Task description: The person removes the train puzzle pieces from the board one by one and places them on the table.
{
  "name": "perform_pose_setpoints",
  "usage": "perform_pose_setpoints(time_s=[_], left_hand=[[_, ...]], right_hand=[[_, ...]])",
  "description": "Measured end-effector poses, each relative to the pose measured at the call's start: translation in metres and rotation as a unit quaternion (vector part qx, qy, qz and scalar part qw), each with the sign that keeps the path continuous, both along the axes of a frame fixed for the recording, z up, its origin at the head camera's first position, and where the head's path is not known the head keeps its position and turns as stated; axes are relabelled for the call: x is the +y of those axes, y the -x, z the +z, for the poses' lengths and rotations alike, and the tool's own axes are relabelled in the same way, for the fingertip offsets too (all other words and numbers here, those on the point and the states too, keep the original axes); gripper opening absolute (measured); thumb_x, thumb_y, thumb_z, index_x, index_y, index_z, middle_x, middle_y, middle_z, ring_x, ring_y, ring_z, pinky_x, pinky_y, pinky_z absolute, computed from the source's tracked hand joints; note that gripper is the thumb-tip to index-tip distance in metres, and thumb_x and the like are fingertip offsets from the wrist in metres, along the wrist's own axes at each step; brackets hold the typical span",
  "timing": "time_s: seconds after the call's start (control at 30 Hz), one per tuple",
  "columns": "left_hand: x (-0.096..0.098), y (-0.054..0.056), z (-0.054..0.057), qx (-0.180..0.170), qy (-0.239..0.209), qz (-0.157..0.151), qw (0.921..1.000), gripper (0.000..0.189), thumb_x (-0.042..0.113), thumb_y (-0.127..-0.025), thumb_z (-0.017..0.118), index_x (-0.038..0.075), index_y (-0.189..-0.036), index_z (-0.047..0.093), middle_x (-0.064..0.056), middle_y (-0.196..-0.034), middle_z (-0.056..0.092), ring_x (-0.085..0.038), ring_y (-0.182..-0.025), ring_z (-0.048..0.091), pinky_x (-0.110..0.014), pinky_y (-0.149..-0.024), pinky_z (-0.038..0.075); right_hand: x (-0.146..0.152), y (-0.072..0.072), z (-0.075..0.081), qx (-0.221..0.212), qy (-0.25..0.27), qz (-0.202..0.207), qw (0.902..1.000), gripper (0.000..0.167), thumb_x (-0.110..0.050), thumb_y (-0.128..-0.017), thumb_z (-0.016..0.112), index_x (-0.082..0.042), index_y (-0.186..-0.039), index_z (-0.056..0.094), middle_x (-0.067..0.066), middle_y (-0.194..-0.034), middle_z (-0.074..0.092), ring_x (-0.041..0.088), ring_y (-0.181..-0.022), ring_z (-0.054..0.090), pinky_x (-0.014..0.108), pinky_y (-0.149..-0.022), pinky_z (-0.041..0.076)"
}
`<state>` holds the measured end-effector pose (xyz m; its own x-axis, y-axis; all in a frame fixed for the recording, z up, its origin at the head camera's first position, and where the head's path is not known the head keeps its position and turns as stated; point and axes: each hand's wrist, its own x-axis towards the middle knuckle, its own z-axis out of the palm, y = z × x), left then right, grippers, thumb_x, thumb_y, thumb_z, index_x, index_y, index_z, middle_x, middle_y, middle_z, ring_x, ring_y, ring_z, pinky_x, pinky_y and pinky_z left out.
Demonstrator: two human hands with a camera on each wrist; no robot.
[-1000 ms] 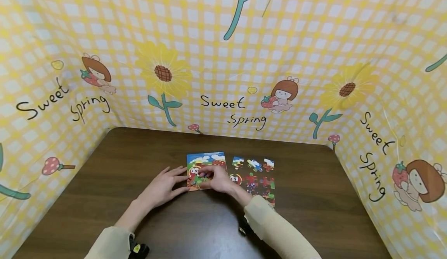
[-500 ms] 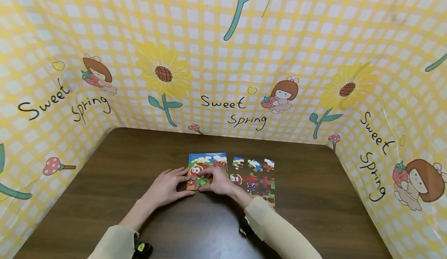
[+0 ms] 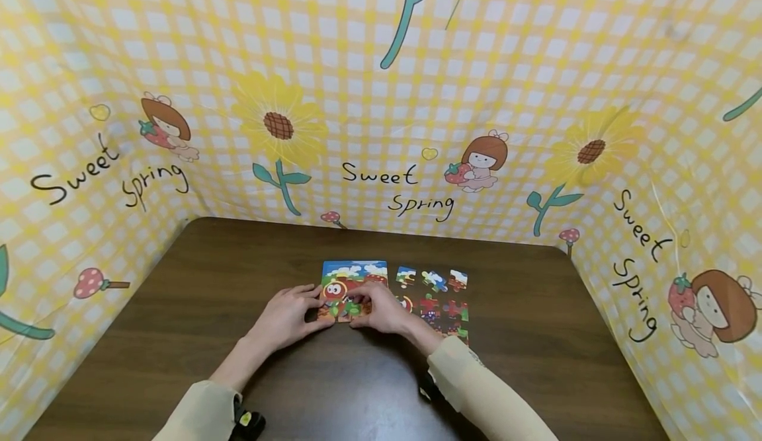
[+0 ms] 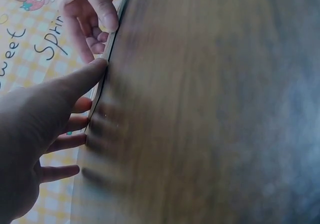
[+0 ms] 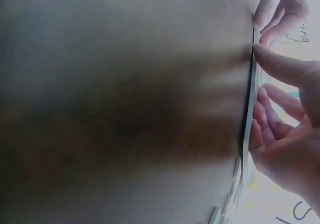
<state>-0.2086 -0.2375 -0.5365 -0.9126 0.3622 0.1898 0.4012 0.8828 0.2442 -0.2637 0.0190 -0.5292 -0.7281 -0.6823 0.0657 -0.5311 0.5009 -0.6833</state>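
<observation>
A jigsaw puzzle (image 3: 355, 270) with a cartoon scene of sky, clouds and a red round-eyed figure lies on the brown table. My left hand (image 3: 287, 317) lies at its left side, straight fingertips along that edge and the thumb at the near edge. In the left wrist view, these fingers (image 4: 67, 142) reach the thin side of the puzzle. My right hand (image 3: 383, 310) covers its lower right part; the index finger lies over the picture and the thumb touches the near edge. The right wrist view shows the other right fingers (image 5: 267, 116) bent loosely. The surface under that palm is hidden.
Several loose jigsaw pieces (image 3: 434, 281) lie in rough rows right of the puzzle, some partly behind my right wrist. The wooden table (image 3: 238, 256) meets a yellow checked cloth wall (image 3: 381, 130) at the back and both sides.
My right hand has moved slightly right and toward me, from the middle of the picture to its lower right. The puzzle has shifted a little right and straightened; my left thumb has slid along its near edge.
</observation>
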Motion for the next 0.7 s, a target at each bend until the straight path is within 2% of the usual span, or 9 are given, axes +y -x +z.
perform_pose_setpoints(time_s=[0.13,0.37,0.57,0.7], left_hand=[[0.0005,0.0009,0.0004,0.000,-0.011,0.003,0.9999,0.055,0.056,-0.097,0.081,0.007,-0.122,0.086,-0.017,-0.143,0.075,-0.041,-0.138,0.068,-0.068,-0.109,0.055],[-0.0001,-0.0002,-0.0003,-0.009,-0.016,0.005,0.9998,0.054,0.055,-0.097,0.081,0.007,-0.122,0.086,-0.017,-0.143,0.075,-0.042,-0.139,0.067,-0.068,-0.109,0.055],[-0.0001,0.0006,-0.0019,-0.007,-0.020,0.004,0.9998,0.054,0.055,-0.096,0.081,0.008,-0.123,0.086,-0.016,-0.144,0.075,-0.042,-0.139,0.067,-0.068,-0.110,0.054],[-0.0002,0.0010,-0.0022,-0.013,-0.020,0.006,0.9997,0.054,0.056,-0.096,0.081,0.009,-0.124,0.085,-0.015,-0.145,0.074,-0.041,-0.140,0.066,-0.068,-0.110,0.054]], right_hand=[[0.0043,0.0002,0.0006,0.012,0.001,-0.006,0.9999,0.057,-0.017,-0.090,0.093,-0.006,-0.143,0.073,0.010,-0.115,0.071,0.019,-0.102,0.063,0.028,-0.089,0.052],[0.0059,0.0002,-0.0016,-0.005,0.003,0.005,1.0000,0.059,-0.018,-0.090,0.094,-0.007,-0.143,0.072,0.004,-0.096,0.066,0.006,-0.077,0.051,0.021,-0.071,0.044],[0.0070,0.0002,-0.0037,-0.019,0.006,0.007,0.9998,0.056,-0.014,-0.090,0.093,-0.004,-0.141,0.073,0.003,-0.092,0.068,0.003,-0.074,0.052,0.019,-0.069,0.046],[0.0080,0.0007,-0.0051,-0.042,0.023,0.001,0.9989,0.046,-0.007,-0.089,0.092,-0.001,-0.133,0.077,0.006,-0.092,0.070,0.003,-0.074,0.052,0.019,-0.069,0.047]])
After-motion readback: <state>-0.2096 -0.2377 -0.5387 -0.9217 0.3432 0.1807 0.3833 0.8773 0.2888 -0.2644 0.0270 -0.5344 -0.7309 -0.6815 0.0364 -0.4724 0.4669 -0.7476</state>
